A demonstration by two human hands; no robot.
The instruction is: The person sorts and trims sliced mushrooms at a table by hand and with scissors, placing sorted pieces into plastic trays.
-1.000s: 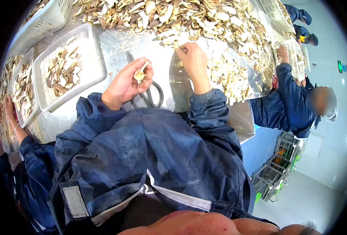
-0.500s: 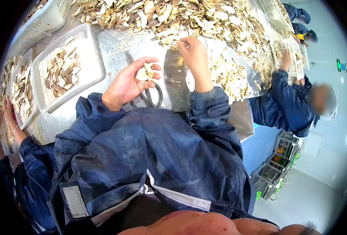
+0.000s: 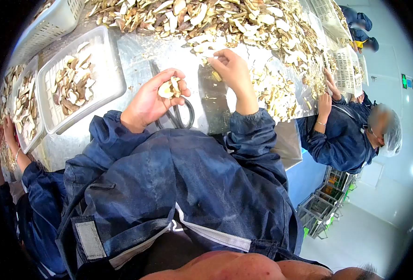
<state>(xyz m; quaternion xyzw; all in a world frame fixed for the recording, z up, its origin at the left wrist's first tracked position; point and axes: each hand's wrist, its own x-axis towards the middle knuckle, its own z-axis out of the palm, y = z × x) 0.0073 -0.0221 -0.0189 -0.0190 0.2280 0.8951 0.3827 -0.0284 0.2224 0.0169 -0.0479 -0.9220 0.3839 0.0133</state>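
My left hand (image 3: 151,101) is cupped around a few pale dried mushroom slices (image 3: 170,87), its fingers curled over them. Under its wrist, a pair of scissors (image 3: 190,112) with black handles lies on the metal table. My right hand (image 3: 236,77) hovers near the front edge of a large heap of sliced mushrooms (image 3: 206,21), its thumb and fingertips pinched together. Whatever is between those fingertips is too small to make out. A small yellowish piece (image 3: 216,76) shows just below them. More pale slices (image 3: 276,93) lie to the right of that hand.
On the left stands a clear plastic tub (image 3: 114,88) with brown-edged slices, beside another tub (image 3: 25,109) and a white basket (image 3: 52,32). A co-worker's hands (image 3: 325,100) are at the table's right side by white baskets (image 3: 346,70). Another person's arm (image 3: 17,144) reaches in at left.
My left fingers have closed more around the slices. My right hand has shifted slightly down and to the right. The co-worker at right has drawn a hand back from the basket.
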